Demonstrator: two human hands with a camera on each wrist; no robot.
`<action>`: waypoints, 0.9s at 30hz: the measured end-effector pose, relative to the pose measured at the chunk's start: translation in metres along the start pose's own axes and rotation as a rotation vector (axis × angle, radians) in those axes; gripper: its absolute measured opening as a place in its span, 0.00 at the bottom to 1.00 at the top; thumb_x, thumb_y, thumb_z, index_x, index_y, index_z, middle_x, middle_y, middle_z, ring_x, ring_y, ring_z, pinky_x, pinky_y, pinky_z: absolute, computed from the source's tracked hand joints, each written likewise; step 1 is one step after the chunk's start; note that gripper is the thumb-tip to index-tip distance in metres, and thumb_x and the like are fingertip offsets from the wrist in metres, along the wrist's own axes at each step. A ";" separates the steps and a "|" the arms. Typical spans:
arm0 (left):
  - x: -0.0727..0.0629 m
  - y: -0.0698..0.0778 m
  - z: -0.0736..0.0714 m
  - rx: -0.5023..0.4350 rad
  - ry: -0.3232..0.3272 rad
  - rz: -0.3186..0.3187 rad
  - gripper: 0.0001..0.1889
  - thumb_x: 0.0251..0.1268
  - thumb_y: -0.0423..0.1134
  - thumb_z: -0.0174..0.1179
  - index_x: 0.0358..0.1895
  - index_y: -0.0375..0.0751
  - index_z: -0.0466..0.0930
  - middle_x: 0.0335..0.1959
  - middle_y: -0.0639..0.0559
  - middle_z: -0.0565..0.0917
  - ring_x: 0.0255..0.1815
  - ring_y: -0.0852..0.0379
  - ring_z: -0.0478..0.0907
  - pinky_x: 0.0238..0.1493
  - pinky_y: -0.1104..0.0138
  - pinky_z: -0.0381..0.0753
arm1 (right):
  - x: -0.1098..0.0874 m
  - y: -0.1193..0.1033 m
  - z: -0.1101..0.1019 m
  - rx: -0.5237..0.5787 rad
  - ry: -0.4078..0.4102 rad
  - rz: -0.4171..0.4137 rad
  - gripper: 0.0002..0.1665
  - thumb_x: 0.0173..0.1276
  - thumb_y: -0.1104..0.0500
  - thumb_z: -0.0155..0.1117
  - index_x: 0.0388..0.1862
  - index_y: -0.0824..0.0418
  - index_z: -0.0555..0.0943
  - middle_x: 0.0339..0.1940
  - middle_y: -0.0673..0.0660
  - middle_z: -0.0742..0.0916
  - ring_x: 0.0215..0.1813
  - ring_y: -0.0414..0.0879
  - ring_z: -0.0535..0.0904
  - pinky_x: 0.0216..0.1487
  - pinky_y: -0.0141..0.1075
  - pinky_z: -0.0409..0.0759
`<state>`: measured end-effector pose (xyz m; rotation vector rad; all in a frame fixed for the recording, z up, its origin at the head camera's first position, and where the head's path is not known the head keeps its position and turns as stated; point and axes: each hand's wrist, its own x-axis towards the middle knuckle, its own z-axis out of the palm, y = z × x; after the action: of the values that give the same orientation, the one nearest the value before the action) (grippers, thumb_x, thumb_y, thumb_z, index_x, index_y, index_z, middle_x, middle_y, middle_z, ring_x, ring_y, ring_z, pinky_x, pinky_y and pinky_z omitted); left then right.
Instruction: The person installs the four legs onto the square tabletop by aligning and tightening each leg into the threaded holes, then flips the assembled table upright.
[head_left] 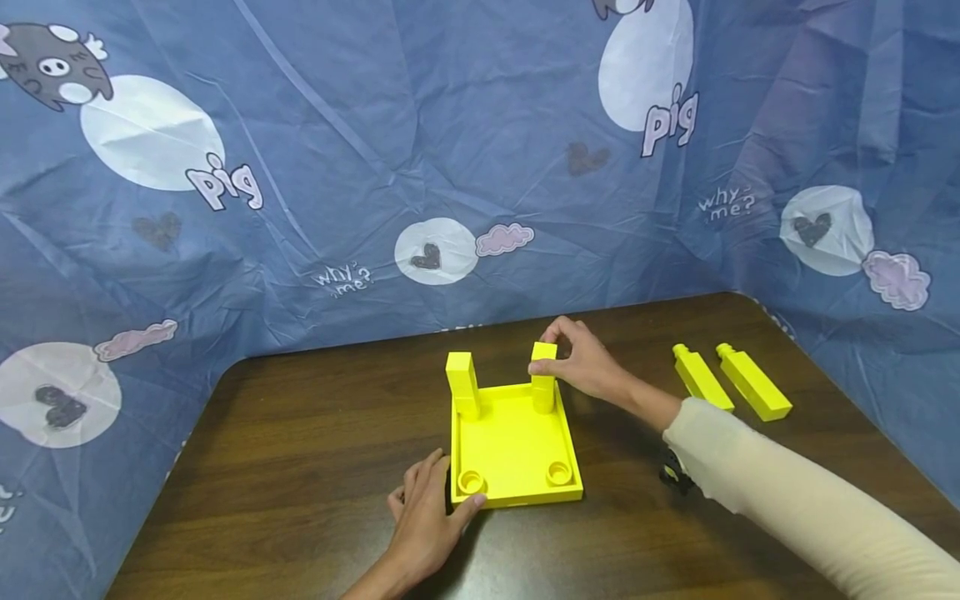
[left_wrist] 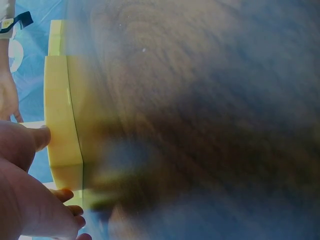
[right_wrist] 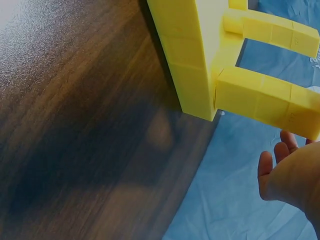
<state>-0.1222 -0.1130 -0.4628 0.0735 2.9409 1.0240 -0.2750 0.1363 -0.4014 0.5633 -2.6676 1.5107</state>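
Observation:
A yellow square tabletop (head_left: pixel 513 446) with a raised rim lies underside up on the wooden table. Two round sockets show at its near corners, a left socket (head_left: pixel 471 482) and a right socket (head_left: pixel 558 473). One square yellow leg (head_left: pixel 462 383) stands upright at the far left corner. At the far right corner, my right hand (head_left: pixel 588 362) pinches the top of another upright leg (head_left: pixel 543 392) between thumb and fingers. My left hand (head_left: pixel 427 517) holds the tabletop's near left corner, thumb at the front edge and fingers along the left side.
Two loose yellow legs, a shorter-looking one (head_left: pixel 703 379) and another (head_left: pixel 753 383), lie side by side on the right of the wooden table (head_left: pixel 322 442), their threaded ends pointing away. A blue printed cloth (head_left: pixel 315 167) hangs behind the table.

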 end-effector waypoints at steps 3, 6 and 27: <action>0.000 0.000 0.000 0.000 -0.002 0.003 0.34 0.60 0.53 0.65 0.65 0.39 0.67 0.70 0.40 0.64 0.68 0.42 0.55 0.55 0.41 0.47 | 0.000 0.001 -0.004 0.004 -0.028 -0.005 0.24 0.54 0.55 0.77 0.43 0.60 0.73 0.46 0.59 0.75 0.47 0.54 0.68 0.43 0.43 0.73; 0.000 0.000 0.000 -0.002 -0.003 0.003 0.34 0.60 0.53 0.65 0.65 0.38 0.67 0.70 0.40 0.64 0.68 0.42 0.55 0.55 0.41 0.47 | 0.001 0.002 -0.013 -0.004 -0.094 -0.035 0.29 0.57 0.54 0.74 0.56 0.58 0.75 0.54 0.59 0.77 0.56 0.55 0.68 0.52 0.50 0.73; -0.001 -0.001 0.000 0.016 -0.001 -0.004 0.34 0.60 0.53 0.65 0.65 0.39 0.67 0.69 0.40 0.64 0.68 0.42 0.56 0.55 0.41 0.48 | 0.001 0.001 -0.008 0.012 -0.067 -0.020 0.22 0.55 0.56 0.76 0.40 0.59 0.73 0.41 0.57 0.76 0.47 0.54 0.70 0.45 0.41 0.75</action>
<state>-0.1216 -0.1138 -0.4630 0.0690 2.9475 0.9992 -0.2778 0.1429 -0.3981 0.6506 -2.6951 1.5304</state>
